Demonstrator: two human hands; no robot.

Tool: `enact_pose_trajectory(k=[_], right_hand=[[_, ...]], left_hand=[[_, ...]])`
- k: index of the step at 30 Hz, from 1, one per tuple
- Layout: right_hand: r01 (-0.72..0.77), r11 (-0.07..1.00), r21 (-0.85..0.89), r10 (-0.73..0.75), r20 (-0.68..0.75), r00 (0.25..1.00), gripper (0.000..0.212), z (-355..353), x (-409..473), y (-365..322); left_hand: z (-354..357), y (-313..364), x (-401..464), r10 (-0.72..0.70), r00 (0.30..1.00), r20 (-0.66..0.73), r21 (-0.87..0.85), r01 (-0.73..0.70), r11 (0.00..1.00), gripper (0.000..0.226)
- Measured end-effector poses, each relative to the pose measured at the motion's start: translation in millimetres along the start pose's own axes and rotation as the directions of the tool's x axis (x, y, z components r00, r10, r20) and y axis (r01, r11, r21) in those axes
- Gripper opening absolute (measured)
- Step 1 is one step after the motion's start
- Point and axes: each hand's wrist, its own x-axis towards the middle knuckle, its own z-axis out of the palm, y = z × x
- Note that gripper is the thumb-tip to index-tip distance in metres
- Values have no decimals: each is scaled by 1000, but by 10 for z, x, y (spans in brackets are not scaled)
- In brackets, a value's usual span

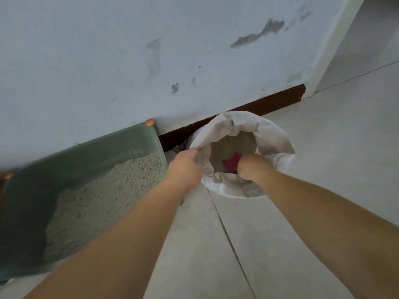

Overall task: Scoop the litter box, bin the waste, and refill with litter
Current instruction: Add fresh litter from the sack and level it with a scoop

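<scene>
The left hand (185,167) pinches the near-left rim of the white litter sack (269,134), which stands open on the floor (280,234) against the wall, just right of the green litter box (32,201). The right hand (251,167) reaches inside the sack and grips a pink scoop (232,161) over the litter. The box holds grey litter (103,201) heaped toward its right side.

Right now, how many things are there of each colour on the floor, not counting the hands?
Green: 1, the litter box
White: 1, the sack of litter
Pink: 1, the scoop inside the sack
Copper: 2, the round knobs on the box corners
Total: 5
</scene>
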Motion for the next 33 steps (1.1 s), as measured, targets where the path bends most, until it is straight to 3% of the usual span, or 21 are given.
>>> enact_pose_trajectory(k=[10,17,25,33], right_hand=[[4,950,313,25,-89,996,36,440,577,-146],[50,924,379,2,-133,991,36,473,443,-123],[110,946,305,-53,-190,980,31,240,-162,-14],[98,956,276,-59,-146,988,34,5,-807,235]], left_hand=[[-12,-90,209,56,998,-38,57,-54,997,43],[68,-172,228,57,998,-13,51,-56,997,48],[48,-107,-16,14,1000,-11,-23,-15,1000,56],[-46,-119,-433,25,1000,10,12,-25,1000,57]])
